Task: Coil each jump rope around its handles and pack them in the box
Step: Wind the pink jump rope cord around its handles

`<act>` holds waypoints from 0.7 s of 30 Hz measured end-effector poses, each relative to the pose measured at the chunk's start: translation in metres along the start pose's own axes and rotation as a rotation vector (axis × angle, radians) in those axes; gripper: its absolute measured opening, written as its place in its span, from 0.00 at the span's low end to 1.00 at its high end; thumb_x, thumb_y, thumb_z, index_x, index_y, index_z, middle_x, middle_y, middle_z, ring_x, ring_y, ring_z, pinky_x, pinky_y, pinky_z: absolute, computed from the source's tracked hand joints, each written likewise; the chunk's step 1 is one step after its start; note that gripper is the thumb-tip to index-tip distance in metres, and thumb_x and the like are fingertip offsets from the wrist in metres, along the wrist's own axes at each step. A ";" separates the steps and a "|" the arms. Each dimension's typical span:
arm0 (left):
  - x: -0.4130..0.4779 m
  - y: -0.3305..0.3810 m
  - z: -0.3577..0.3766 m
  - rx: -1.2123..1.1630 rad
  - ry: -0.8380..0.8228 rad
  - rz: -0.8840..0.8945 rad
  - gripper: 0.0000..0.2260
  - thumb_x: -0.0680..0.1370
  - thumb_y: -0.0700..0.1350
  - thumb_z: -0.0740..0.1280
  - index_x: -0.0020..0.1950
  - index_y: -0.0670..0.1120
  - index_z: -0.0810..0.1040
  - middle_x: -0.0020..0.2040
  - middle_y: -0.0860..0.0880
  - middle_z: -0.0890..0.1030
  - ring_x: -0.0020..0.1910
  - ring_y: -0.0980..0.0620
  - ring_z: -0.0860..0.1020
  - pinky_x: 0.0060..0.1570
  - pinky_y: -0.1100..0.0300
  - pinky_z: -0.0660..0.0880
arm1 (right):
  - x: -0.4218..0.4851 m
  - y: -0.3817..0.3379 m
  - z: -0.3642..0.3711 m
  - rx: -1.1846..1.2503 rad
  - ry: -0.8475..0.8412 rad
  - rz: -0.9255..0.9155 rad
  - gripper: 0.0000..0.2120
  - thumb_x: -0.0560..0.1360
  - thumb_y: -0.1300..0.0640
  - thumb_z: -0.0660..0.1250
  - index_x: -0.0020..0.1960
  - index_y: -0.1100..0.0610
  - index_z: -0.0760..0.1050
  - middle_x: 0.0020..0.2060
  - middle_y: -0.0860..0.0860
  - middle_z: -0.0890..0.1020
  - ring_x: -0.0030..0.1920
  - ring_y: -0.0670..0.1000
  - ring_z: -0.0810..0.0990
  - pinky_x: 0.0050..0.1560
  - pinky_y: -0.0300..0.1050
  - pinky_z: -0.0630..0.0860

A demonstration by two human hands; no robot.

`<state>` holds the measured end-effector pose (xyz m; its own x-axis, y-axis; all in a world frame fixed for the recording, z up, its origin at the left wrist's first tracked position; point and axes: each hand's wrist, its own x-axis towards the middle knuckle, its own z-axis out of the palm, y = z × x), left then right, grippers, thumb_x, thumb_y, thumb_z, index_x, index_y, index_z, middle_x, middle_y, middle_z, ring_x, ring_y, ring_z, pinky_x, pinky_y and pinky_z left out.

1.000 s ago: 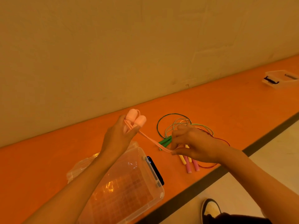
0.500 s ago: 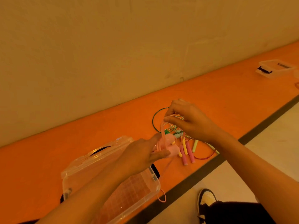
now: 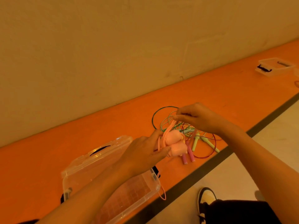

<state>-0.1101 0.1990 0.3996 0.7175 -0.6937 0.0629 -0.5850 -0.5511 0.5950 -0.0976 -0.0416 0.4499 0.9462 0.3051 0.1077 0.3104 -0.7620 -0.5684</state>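
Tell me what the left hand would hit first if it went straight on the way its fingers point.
Likely the magenta handles in the loose rope pile: the left hand, gripping the pink handles, points right at them. Depth unclear; held above the bench, it may pass over.

Plain beige wall (image 3: 113,46), scuffed, fills the far side. Long orange ledge (image 3: 218,94) runs along its base, left to right. Dark strip (image 3: 186,185) edges the near side. Pale floor (image 3: 267,135) at right. Warm, dim yellowish light.
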 end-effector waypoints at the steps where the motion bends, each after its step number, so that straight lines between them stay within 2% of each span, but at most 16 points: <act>1: 0.000 -0.004 -0.001 -0.008 -0.001 -0.010 0.15 0.79 0.64 0.60 0.62 0.60 0.66 0.41 0.51 0.80 0.37 0.52 0.79 0.38 0.53 0.77 | -0.003 0.004 -0.004 0.021 -0.038 0.019 0.14 0.77 0.43 0.64 0.46 0.50 0.82 0.34 0.54 0.81 0.34 0.55 0.76 0.34 0.55 0.71; 3: 0.000 -0.011 -0.004 -0.018 -0.016 -0.023 0.17 0.78 0.67 0.58 0.62 0.60 0.66 0.42 0.52 0.81 0.38 0.53 0.80 0.40 0.50 0.78 | -0.008 0.010 -0.013 0.071 -0.085 0.048 0.12 0.74 0.42 0.66 0.50 0.49 0.82 0.40 0.50 0.83 0.39 0.51 0.80 0.38 0.53 0.75; 6: 0.001 -0.021 -0.007 -0.046 -0.007 -0.042 0.19 0.75 0.71 0.55 0.60 0.63 0.66 0.44 0.52 0.82 0.39 0.53 0.81 0.40 0.44 0.78 | -0.015 0.022 -0.026 0.151 -0.095 0.081 0.09 0.74 0.52 0.71 0.54 0.49 0.82 0.44 0.46 0.84 0.45 0.47 0.83 0.41 0.44 0.79; 8: 0.002 -0.024 -0.011 -0.051 -0.008 -0.049 0.19 0.74 0.70 0.56 0.59 0.63 0.67 0.43 0.52 0.82 0.39 0.52 0.81 0.40 0.43 0.78 | -0.020 0.027 -0.036 0.193 -0.049 0.098 0.07 0.75 0.55 0.70 0.52 0.50 0.81 0.43 0.47 0.84 0.44 0.48 0.83 0.41 0.41 0.79; 10: 0.003 -0.026 -0.014 -0.049 -0.012 -0.048 0.19 0.74 0.70 0.57 0.59 0.63 0.67 0.43 0.52 0.82 0.39 0.52 0.81 0.40 0.44 0.79 | -0.025 0.030 -0.044 0.221 0.001 0.115 0.07 0.73 0.52 0.68 0.50 0.51 0.82 0.42 0.50 0.85 0.44 0.50 0.83 0.41 0.44 0.80; 12: 0.003 -0.027 -0.016 0.008 -0.044 -0.033 0.19 0.74 0.71 0.57 0.61 0.64 0.66 0.42 0.52 0.82 0.37 0.53 0.81 0.39 0.46 0.79 | -0.027 0.032 -0.046 0.205 0.036 0.116 0.09 0.73 0.50 0.67 0.50 0.52 0.82 0.42 0.49 0.84 0.43 0.50 0.83 0.41 0.45 0.79; 16: 0.001 -0.018 -0.014 0.364 -0.146 0.069 0.24 0.80 0.66 0.56 0.72 0.56 0.64 0.38 0.57 0.73 0.36 0.55 0.76 0.39 0.57 0.74 | -0.023 0.029 -0.039 0.213 0.163 0.123 0.07 0.76 0.54 0.69 0.50 0.53 0.84 0.39 0.45 0.84 0.40 0.42 0.80 0.39 0.34 0.75; 19: 0.001 -0.008 -0.013 0.411 -0.166 0.142 0.26 0.81 0.65 0.55 0.75 0.53 0.64 0.35 0.59 0.67 0.32 0.59 0.70 0.37 0.62 0.71 | -0.018 0.021 -0.034 0.284 0.264 0.140 0.05 0.77 0.58 0.70 0.49 0.54 0.84 0.40 0.47 0.84 0.38 0.39 0.79 0.38 0.32 0.74; 21: 0.002 0.001 -0.012 0.413 -0.189 0.161 0.28 0.81 0.65 0.55 0.76 0.52 0.61 0.37 0.60 0.66 0.32 0.59 0.68 0.36 0.62 0.69 | -0.014 0.016 -0.030 0.352 0.319 0.171 0.05 0.76 0.59 0.70 0.49 0.54 0.84 0.41 0.48 0.85 0.37 0.38 0.79 0.37 0.31 0.73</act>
<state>-0.1049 0.2029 0.4099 0.5465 -0.8364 -0.0414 -0.8119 -0.5413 0.2187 -0.1028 -0.0749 0.4641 0.9786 -0.0392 0.2018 0.1508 -0.5300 -0.8344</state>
